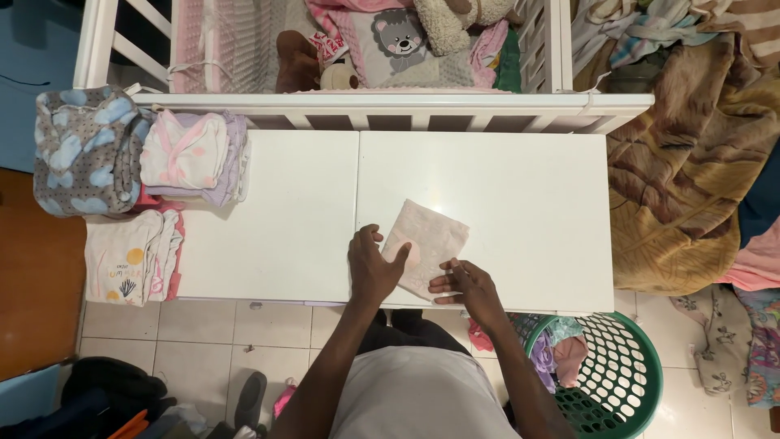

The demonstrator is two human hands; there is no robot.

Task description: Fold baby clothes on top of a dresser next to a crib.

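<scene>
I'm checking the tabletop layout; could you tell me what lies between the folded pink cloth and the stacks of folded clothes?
Only bare white table separates the pink cloth from the stacks, as the head view shows.

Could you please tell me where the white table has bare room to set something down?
The white table is bare right of the folded pink cloth and between it and the folded stacks. It is crowded along the left edge, and at the front where both hands press the cloth.

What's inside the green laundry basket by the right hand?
The green laundry basket holds crumpled pink and lilac clothes at its left side. The right forearm and the table edge cover the rest.
</scene>
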